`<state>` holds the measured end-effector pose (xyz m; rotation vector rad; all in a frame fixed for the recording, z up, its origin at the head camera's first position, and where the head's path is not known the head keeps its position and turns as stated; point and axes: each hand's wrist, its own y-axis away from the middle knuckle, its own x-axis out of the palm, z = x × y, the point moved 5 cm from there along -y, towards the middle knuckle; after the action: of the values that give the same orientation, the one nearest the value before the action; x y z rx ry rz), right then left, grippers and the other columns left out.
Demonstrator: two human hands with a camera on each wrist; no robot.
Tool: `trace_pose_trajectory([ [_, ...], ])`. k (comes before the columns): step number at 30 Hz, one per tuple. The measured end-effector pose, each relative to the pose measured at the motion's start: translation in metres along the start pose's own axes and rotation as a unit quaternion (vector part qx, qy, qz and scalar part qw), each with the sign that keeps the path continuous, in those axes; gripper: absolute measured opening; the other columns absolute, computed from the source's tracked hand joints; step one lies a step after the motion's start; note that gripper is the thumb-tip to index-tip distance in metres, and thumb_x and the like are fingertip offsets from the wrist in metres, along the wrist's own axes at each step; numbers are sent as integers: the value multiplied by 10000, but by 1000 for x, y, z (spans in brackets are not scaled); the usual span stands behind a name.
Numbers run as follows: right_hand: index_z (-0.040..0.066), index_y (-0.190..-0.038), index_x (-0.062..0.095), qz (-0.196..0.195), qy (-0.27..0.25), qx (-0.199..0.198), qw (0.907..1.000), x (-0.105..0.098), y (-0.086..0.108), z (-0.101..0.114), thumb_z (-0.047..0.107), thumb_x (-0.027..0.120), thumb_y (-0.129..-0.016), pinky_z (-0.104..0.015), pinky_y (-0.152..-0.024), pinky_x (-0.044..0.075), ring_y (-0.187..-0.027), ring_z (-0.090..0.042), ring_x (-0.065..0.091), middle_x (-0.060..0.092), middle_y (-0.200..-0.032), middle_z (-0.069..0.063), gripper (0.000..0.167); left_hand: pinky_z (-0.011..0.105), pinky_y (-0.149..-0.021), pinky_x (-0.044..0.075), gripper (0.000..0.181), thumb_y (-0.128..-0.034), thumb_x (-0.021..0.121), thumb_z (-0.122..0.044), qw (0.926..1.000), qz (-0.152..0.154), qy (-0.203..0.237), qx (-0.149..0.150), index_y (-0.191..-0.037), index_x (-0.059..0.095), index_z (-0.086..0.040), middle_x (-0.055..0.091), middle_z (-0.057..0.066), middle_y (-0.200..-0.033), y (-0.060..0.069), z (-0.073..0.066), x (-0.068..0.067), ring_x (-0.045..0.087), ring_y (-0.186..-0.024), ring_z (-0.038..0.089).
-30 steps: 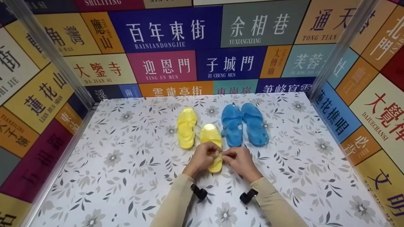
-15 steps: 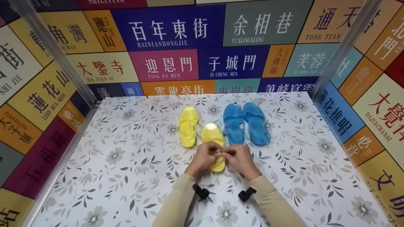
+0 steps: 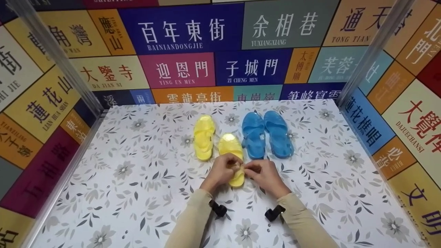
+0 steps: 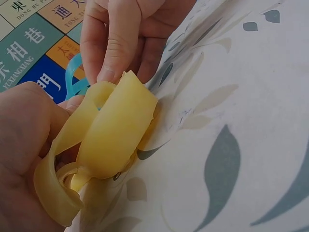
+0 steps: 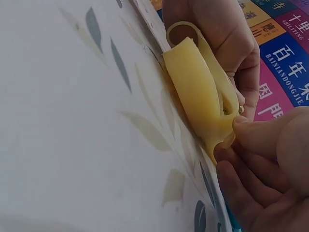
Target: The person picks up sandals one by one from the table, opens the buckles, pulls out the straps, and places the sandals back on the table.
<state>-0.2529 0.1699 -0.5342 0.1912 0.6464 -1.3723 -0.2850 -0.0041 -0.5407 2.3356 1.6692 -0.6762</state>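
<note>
Colourful wall panels (image 3: 182, 31) with large characters and Latin lettering fill the top of the head view and run down both sides, with clear posts (image 3: 372, 51) at the corners. Below them a white surface (image 3: 137, 199) printed with grey flowers and leaves spreads to the bottom edge.

Just below the centre of the frame lies the nearer yellow sandal (image 3: 230, 144), toe towards the top, its heel end between the two hands. The left hand (image 3: 222, 172) is curled at its left side, holding the sandal by its strap (image 5: 207, 50); some of those fingertips are hidden, so exactly where they meet the strap is hard to tell. From the right, the right hand (image 3: 264, 175) pinches the edge of the yellow strap between thumb and fingers, with hardly any gap between them, as the right wrist view shows.

Up and to the left is the farther yellow sandal (image 3: 204, 136), apart from the hands. Two blue sandals (image 3: 254, 137) stand side by side right of centre, toes also towards the top. Beige sleeves (image 3: 191, 220) rise from the bottom edge, a small black device (image 3: 217, 208) at each wrist.
</note>
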Motion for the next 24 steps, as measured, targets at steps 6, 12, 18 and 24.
trace_pose_trajectory([
  [6, 147, -1004, 829, -12, -89, -53, 9999, 0, 0, 1, 115, 801, -941, -273, -784, 602, -864, -136, 741, 793, -964, 37, 77, 313, -881, 559, 251, -887, 668, 88, 9989, 99, -271, 366, -1055, 779, -61, 736, 42, -1001, -1, -3, 1, 655, -935, 163],
  [12, 131, -981, 832, -53, -25, -114, 9999, 0, -2, 2, 92, 804, -930, -269, -768, 604, -842, -139, 730, 785, -947, 26, 70, 307, -860, 552, 239, -893, 677, 72, 9993, 112, -204, 308, -1050, 775, -79, 726, 19, -997, -1, -2, -1, 638, -919, 143],
  [18, 123, -973, 841, -232, -47, -243, 9994, -1, -3, 4, 91, 815, -918, -256, -750, 598, -828, -138, 726, 788, -934, 15, 69, 301, -873, 550, 212, -918, 672, 42, 9997, 65, 130, 176, -1070, 759, -76, 717, 26, -1020, -2, -3, 0, 635, -932, 141],
  [24, 120, -959, 845, -337, -59, -233, 9991, 1, -4, 4, 73, 822, -900, -245, -768, 583, -858, -145, 721, 793, -932, 22, 79, 308, -897, 552, 208, -916, 668, 41, 9996, 6, 246, 107, -1074, 753, -64, 720, 44, -1033, 0, -2, 1, 640, -947, 152],
])
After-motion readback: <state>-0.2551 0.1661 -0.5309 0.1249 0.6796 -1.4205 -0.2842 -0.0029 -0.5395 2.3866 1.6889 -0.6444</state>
